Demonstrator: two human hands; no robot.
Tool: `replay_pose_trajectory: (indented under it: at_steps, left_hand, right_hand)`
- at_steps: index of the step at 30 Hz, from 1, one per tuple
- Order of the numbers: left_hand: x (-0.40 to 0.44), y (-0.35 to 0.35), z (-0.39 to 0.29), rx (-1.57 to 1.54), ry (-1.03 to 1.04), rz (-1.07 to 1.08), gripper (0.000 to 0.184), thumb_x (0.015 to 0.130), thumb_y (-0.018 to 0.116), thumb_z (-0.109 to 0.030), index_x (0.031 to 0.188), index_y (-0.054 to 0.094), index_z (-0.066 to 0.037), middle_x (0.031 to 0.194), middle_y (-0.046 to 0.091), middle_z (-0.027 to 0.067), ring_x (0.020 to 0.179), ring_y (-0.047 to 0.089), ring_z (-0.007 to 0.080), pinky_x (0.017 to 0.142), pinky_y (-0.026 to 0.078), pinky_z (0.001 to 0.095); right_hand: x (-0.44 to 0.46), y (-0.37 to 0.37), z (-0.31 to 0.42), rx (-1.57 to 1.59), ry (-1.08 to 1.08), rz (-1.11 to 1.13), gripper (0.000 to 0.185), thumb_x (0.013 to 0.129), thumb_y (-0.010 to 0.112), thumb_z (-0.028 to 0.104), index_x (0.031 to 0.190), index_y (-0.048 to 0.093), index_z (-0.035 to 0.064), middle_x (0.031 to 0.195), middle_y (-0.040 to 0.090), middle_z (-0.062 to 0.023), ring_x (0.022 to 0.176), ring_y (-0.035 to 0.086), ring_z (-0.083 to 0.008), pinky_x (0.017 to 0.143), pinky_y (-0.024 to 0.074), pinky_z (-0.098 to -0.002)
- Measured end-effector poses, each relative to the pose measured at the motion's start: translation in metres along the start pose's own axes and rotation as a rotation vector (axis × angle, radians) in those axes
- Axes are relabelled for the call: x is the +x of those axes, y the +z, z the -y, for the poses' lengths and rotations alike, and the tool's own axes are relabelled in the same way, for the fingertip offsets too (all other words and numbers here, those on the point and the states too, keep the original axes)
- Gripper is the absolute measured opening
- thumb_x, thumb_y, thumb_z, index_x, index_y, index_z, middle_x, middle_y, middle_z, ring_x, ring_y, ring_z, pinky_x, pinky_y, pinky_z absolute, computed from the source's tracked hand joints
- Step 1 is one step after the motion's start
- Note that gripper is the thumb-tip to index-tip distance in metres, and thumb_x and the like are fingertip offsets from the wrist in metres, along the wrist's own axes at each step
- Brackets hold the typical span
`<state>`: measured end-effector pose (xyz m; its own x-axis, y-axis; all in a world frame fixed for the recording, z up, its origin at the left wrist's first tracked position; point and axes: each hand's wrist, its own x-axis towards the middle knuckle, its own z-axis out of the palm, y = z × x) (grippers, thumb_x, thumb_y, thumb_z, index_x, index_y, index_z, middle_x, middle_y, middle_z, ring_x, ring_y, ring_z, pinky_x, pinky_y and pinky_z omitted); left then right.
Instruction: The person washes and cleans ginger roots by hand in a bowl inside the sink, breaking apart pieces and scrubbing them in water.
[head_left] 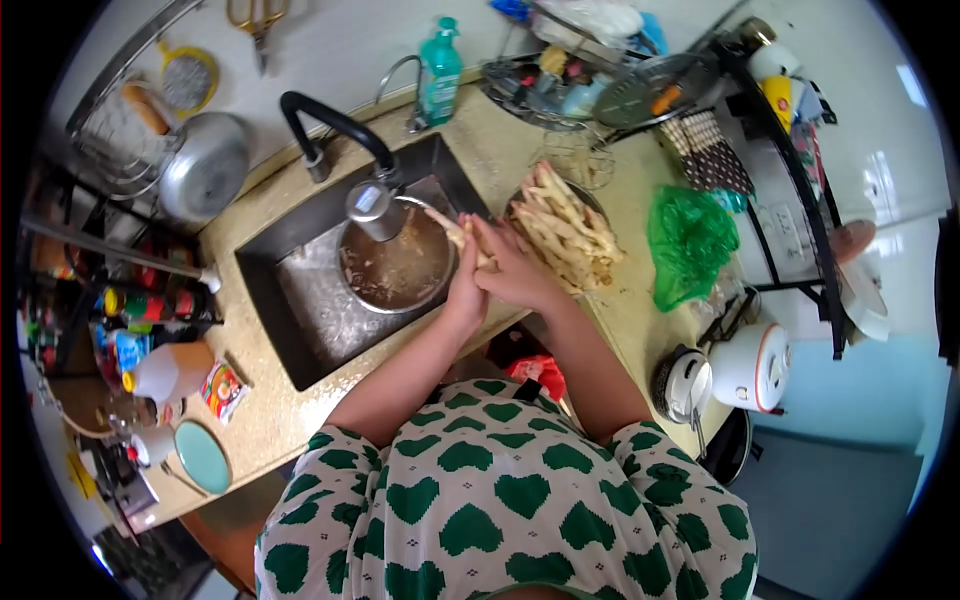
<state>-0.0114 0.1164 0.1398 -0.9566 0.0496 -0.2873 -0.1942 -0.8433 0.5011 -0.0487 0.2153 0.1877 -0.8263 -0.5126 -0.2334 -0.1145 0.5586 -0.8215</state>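
Observation:
My left hand (467,284) and my right hand (517,268) are pressed together over the right edge of the sink (310,325). Between them is a pale chicken foot (446,228), its thin end pointing up and left toward the faucet (345,115). My fingers cover much of it. Under the faucet head, a round metal pot (352,290) in the sink holds murky brownish water with bits in it. Just right of my hands, a heap of chicken feet (568,230) lies in a round dish, whose rim is mostly hidden.
A crumpled green plastic bag (692,245) lies right of the heap. Behind the sink stands a green pump bottle (440,72). A white rice cooker (748,368) sits at the right. Left of the sink are a snack packet (223,388) and a jug (172,372).

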Motion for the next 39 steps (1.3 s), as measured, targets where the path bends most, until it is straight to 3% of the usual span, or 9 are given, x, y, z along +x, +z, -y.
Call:
replay_pose_trajectory:
  at_steps: [3, 5, 10, 19, 23, 26, 33, 36, 39]
  left_hand:
    - [0.027, 0.025, 0.017, 0.246, -0.050, 0.192, 0.069, 0.101, 0.039, -0.049, 0.154, 0.013, -0.011, 0.154, 0.026, 0.0122, 0.141, 0.027, 0.0235, 0.114, 0.023, 0.0356]
    - [0.032, 0.051, 0.009, 0.709, 0.252, 0.304, 0.072, 0.100, 0.043, -0.045, 0.153, 0.012, -0.008, 0.156, 0.020, 0.0167, 0.145, 0.017, 0.0276, 0.114, 0.020, 0.0380]
    - [0.051, 0.045, 0.010, 0.827, 0.377, 0.078, 0.052, 0.093, 0.062, -0.015, 0.139, 0.041, -0.003, 0.120, 0.051, 0.0100, 0.105, 0.051, 0.0173, 0.093, 0.042, 0.0288]
    - [0.086, -0.047, 0.043, 0.728, 0.267, -0.017, 0.038, 0.095, 0.060, -0.013, 0.131, 0.050, -0.006, 0.112, 0.054, 0.0035, 0.105, 0.051, 0.0121, 0.093, 0.042, 0.0255]
    - [0.081, -0.072, 0.034, 0.656, 0.259, -0.108, 0.035, 0.097, 0.054, -0.009, 0.132, 0.049, -0.007, 0.112, 0.055, 0.0009, 0.106, 0.052, 0.0113, 0.095, 0.040, 0.0234]
    - [0.072, -0.135, 0.031, 0.594, 0.228, -0.271, 0.032, 0.097, 0.053, -0.009, 0.129, 0.052, -0.007, 0.113, 0.058, 0.0033, 0.107, 0.053, 0.0134, 0.094, 0.040, 0.0244]
    - [0.030, -0.274, -0.019, 0.850, 0.051, -0.663, 0.035, 0.096, 0.052, -0.009, 0.131, 0.051, -0.004, 0.116, 0.059, 0.0064, 0.106, 0.055, 0.0158, 0.092, 0.042, 0.0267]
    - [0.012, -0.280, -0.037, 0.891, 0.108, -0.717, 0.030, 0.096, 0.051, -0.007, 0.126, 0.056, -0.004, 0.116, 0.062, 0.0064, 0.107, 0.056, 0.0151, 0.096, 0.041, 0.0263]
    - [0.005, -0.303, -0.026, 0.831, 0.228, -0.727, 0.025, 0.097, 0.051, -0.004, 0.120, 0.059, -0.002, 0.112, 0.065, 0.0058, 0.103, 0.058, 0.0141, 0.095, 0.042, 0.0251]
  right_hand:
    - [-0.026, -0.049, 0.005, -0.102, -0.138, -0.275, 0.078, 0.074, 0.064, 0.018, 0.147, 0.035, 0.0093, 0.144, 0.038, -0.0267, 0.135, 0.038, -0.0377, 0.109, 0.0341, -0.0398]
    - [-0.026, -0.075, -0.014, -0.103, -0.203, -0.441, 0.075, 0.075, 0.064, 0.015, 0.146, 0.038, 0.0105, 0.135, 0.049, -0.0245, 0.127, 0.048, -0.0376, 0.105, 0.0386, -0.0377]
    - [-0.026, -0.122, -0.061, -0.433, -0.015, -0.495, 0.061, 0.077, 0.070, 0.024, 0.133, 0.052, 0.0096, 0.121, 0.059, -0.0218, 0.109, 0.056, -0.0388, 0.095, 0.0449, -0.0428]
    - [-0.038, -0.121, -0.060, -0.561, 0.138, -0.379, 0.093, 0.070, 0.079, 0.039, 0.147, 0.035, 0.0139, 0.146, 0.041, -0.0190, 0.136, 0.036, -0.0361, 0.113, 0.0275, -0.0413]
    - [-0.039, -0.125, -0.041, -0.569, -0.049, -0.447, 0.072, 0.073, 0.076, 0.029, 0.136, 0.048, 0.0107, 0.137, 0.049, -0.0171, 0.128, 0.043, -0.0369, 0.108, 0.0341, -0.0425]
    - [-0.020, -0.093, 0.017, -0.416, -0.412, -0.415, 0.032, 0.083, 0.068, 0.018, 0.112, 0.061, 0.0068, 0.113, 0.062, -0.0144, 0.107, 0.056, -0.0343, 0.094, 0.0445, -0.0428]
    - [0.114, 0.091, -0.096, -0.527, -0.068, 0.471, 0.037, 0.090, 0.056, 0.014, 0.127, 0.059, 0.0145, 0.125, 0.058, -0.0183, 0.119, 0.054, -0.0350, 0.103, 0.0411, -0.0415]
    - [0.178, 0.146, -0.153, -0.804, -0.289, 0.353, 0.041, 0.092, 0.054, 0.021, 0.132, 0.054, 0.0139, 0.132, 0.054, -0.0193, 0.124, 0.050, -0.0335, 0.104, 0.0400, -0.0400]
    - [0.197, 0.156, -0.113, -0.500, -0.069, 0.211, 0.048, 0.091, 0.054, 0.031, 0.135, 0.051, 0.0105, 0.136, 0.052, -0.0191, 0.126, 0.049, -0.0335, 0.104, 0.0395, -0.0390]
